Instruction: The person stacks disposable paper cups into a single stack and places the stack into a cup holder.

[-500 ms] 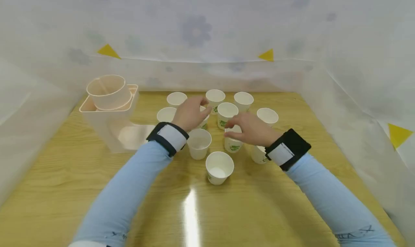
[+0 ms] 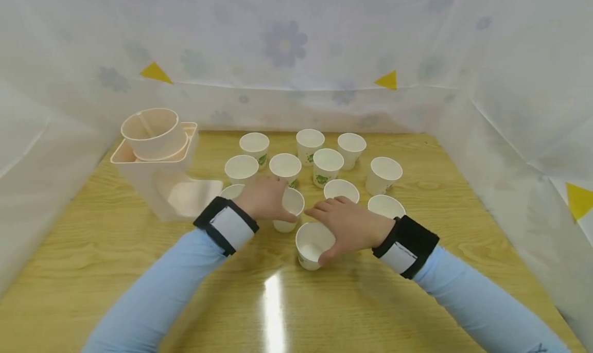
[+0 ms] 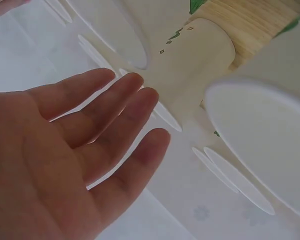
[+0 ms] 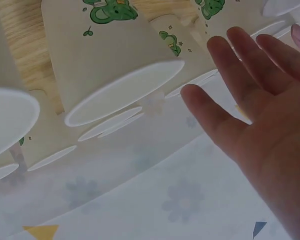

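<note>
Several white paper cups with green prints stand upright on the wooden table. Over the left cups hovers my left hand (image 2: 263,197), its thumb near the rim of a middle cup (image 2: 293,205); it partly covers another cup (image 2: 232,191) on its left. In the left wrist view its fingers (image 3: 135,107) are extended and hold nothing. My right hand (image 2: 349,223) is over the right side of the front cup (image 2: 308,245), thumb in front of the rim; whether it touches is unclear. Relaxed fingers (image 4: 240,70) show in the right wrist view.
A pale plastic dispenser-like stand (image 2: 171,175) with a round tub (image 2: 153,137) on top is at the left. More cups stand at the back, among them a right-hand one (image 2: 383,175). White flowered sheeting (image 2: 287,44) surrounds the table at the back and sides.
Both hands have come back toward the front of the table. The right hand moved from a middle cup to the front cup; the left moved down and slightly left. The cups appear to stand unmoved.
</note>
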A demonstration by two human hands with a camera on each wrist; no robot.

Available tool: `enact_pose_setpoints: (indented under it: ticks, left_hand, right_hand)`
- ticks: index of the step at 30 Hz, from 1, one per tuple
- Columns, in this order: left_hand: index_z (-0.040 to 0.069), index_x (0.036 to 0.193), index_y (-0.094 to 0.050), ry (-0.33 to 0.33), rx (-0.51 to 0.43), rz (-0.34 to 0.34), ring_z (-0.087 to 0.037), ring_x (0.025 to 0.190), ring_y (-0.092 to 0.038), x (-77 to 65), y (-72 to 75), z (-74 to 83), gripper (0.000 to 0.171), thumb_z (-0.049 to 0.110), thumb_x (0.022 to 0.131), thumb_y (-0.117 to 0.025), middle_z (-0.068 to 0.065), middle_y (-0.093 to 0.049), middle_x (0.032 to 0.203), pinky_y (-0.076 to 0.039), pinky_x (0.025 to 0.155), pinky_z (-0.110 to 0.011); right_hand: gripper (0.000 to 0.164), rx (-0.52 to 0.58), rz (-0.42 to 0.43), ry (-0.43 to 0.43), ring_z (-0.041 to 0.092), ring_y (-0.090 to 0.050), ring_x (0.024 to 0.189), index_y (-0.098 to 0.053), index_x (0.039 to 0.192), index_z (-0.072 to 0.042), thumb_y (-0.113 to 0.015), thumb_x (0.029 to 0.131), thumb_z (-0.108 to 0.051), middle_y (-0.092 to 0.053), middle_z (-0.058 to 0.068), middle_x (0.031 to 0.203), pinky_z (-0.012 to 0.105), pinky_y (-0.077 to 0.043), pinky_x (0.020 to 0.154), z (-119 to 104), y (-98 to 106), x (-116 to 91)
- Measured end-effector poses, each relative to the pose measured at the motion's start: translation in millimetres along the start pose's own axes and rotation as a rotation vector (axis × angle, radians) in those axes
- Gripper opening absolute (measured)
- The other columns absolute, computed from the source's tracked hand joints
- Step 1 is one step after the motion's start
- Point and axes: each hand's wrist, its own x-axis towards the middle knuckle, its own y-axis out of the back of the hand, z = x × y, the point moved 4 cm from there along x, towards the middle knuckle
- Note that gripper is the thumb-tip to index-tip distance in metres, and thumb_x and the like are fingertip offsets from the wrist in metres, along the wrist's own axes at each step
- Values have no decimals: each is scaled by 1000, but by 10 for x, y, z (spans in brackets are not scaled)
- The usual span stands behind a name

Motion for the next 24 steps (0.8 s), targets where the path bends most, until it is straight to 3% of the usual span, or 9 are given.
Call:
enact_pose_setpoints:
  ticks: [9, 16, 24]
  left_hand:
    - [3, 124, -53, 7, -27, -16, -31, 107, -56, -46, -32, 9, 68, 41, 72, -77, -14, -60, 116, -49, 84, -45]
    - [1, 126, -50, 10, -96, -8, -31, 109, -56, -29, -60, 4, 69, 37, 74, -77, -16, -58, 119, -49, 86, -44]
    - [-1, 132, -45, 16, -159, 1, -32, 115, -53, -27, -97, 0, 76, 35, 73, -78, -18, -54, 127, -48, 91, -43]
  right_hand:
    - [88, -35, -20, 18, 22, -51, 112, -51, 132, -7, -75, 65, -58, -56, 6, 118, 43, -36, 102, -58, -10, -13]
    - [79, -62, 0, 29, 20, -52, 109, -54, 128, -9, -75, 66, -53, -57, 4, 115, 41, -38, 99, -66, 7, -37]
    - [81, -49, -4, 16, 22, -53, 107, -53, 129, -9, -78, 64, -51, -57, 5, 117, 41, -42, 93, -70, -20, -70]
